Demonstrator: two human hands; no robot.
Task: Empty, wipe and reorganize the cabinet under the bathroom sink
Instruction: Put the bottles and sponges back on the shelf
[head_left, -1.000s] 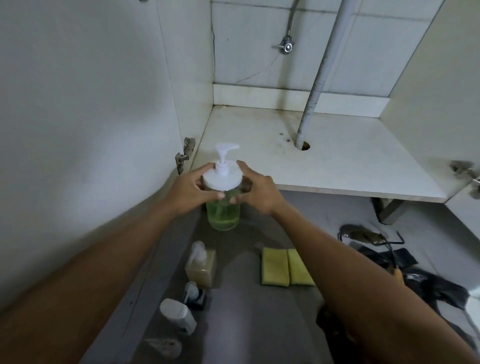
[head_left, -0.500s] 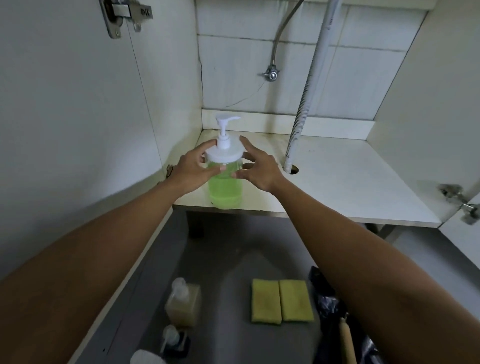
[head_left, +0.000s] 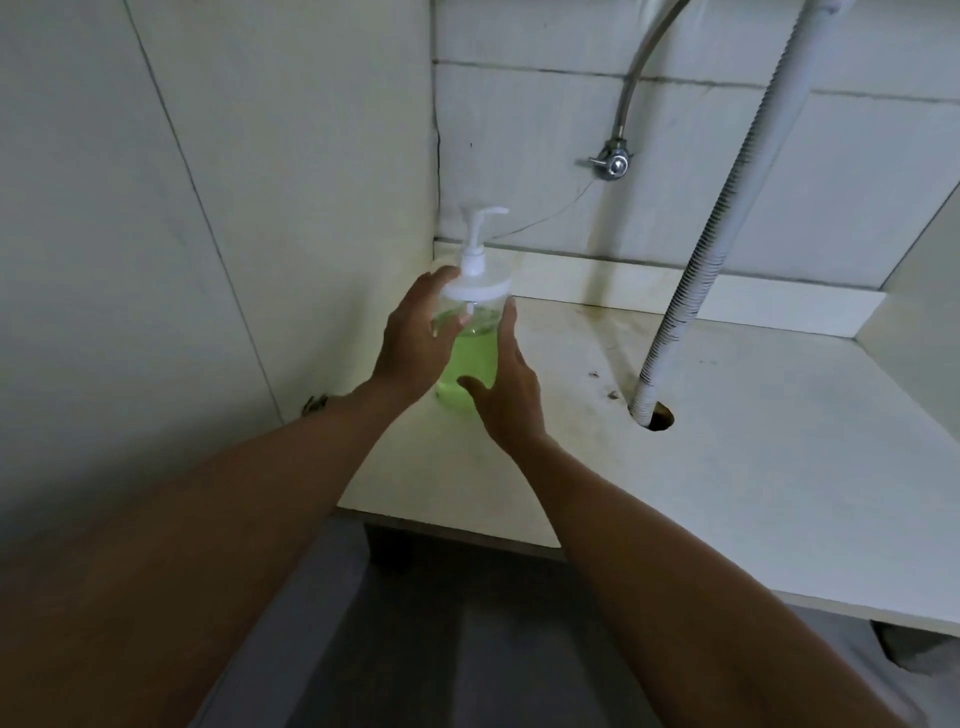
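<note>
A clear pump bottle (head_left: 474, 358) with a white pump head and green liquid stands upright at the back left of the white cabinet floor (head_left: 753, 467). My left hand (head_left: 415, 343) holds its left side with fingers curved round it just under the white cap. My right hand (head_left: 506, 389) lies against its right side, fingers fairly straight along the bottle and the thumb across its lower front. The bottle's base is partly hidden by my hands.
A white corrugated drain hose (head_left: 696, 280) drops through a hole in the cabinet floor right of the bottle. A metal supply hose with a valve (head_left: 615, 163) is on the tiled back wall. The cabinet's left wall (head_left: 234, 208) is close beside the bottle.
Both hands carried the bottle up from over the grey floor and deeper into the cabinet's back left corner. My view moved closer; the items on the floor have left the frame.
</note>
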